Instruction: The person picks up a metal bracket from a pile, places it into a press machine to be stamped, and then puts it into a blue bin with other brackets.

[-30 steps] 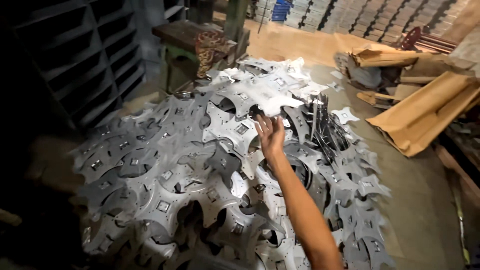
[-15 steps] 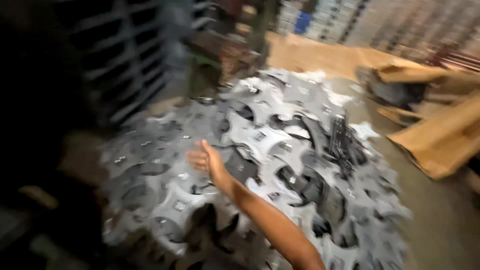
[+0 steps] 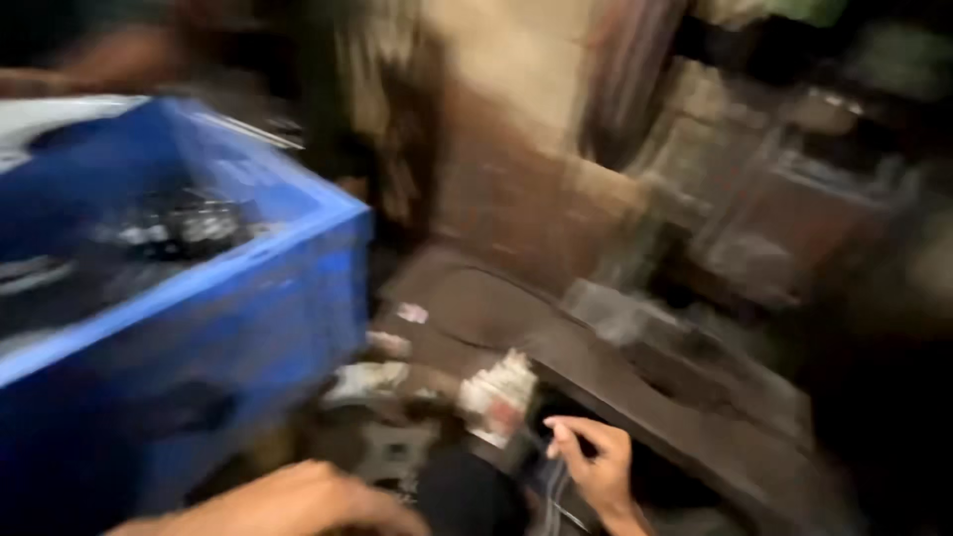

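Hands low: right hand (image 3: pixel 596 467) pinching dark thin pieces, left hand (image 3: pixel 298 501) blurred, grip unclear; blue crate (image 3: pixel 199 328) left of both.

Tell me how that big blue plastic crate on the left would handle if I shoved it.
The blue crate looks rigid, with straight walls and a firm rim, so it should slide rather than flex. Dark metal-looking parts lie inside, so it is probably heavy and slow to start. Its broad, boxy shape makes tipping unlikely, though blur hides the base.
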